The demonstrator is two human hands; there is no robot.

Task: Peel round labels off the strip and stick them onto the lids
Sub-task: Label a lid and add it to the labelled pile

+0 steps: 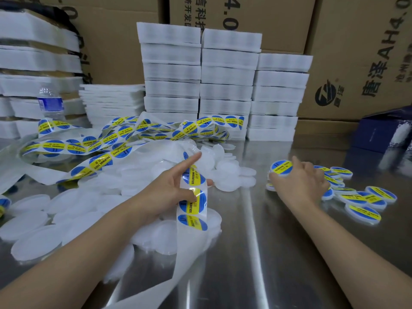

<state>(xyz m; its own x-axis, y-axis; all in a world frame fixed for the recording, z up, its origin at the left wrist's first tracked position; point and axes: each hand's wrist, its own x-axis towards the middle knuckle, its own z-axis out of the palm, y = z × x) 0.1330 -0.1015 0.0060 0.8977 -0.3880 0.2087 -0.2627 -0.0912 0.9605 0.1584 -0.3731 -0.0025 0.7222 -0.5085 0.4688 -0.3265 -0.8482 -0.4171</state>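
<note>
A long backing strip carrying round blue-and-yellow labels runs from a tangle at the back down across my left hand. That hand pinches the strip with thumb and lower fingers, its forefinger pointing forward. My right hand grips a white lid with a label on it, just above the steel table beside a heap of labelled lids. Plain white lids lie piled around and under my left hand.
Stacks of white foam trays and cardboard boxes stand behind. A water bottle is at the back left, a dark blue box at the right. Bare steel table shows between my forearms.
</note>
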